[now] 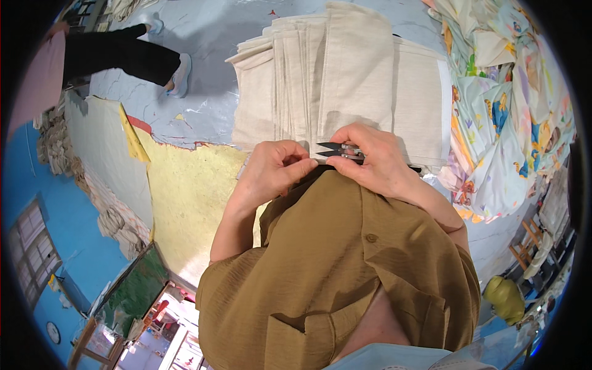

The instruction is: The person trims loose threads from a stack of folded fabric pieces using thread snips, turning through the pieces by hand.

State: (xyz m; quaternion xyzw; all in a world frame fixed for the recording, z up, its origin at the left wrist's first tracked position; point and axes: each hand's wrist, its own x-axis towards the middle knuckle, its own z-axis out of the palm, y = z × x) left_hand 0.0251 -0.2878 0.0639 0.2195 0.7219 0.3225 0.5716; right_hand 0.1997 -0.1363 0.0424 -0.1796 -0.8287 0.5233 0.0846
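Observation:
My right hand (pixel 374 159) is closed around small black thread snips (pixel 336 150), whose two blades stand apart and point left. Facing it, my left hand (pixel 275 171) has thumb and forefinger pinched together at the near edge of the beige cloth. Whatever lies between those fingertips is too small to make out clearly. Beyond both hands spreads a stack of folded beige fabric pieces (pixel 357 68), fanned in overlapping layers. The blade tips lie close to my left fingertips.
Patterned pale fabric (pixel 493 117) is heaped on the right. A person in black trousers (pixel 120 54) is at the upper left. Cloth piles (pixel 111 222) line the blue wall (pixel 68 234) on the left. An olive bundle (pixel 504 300) lies at the lower right.

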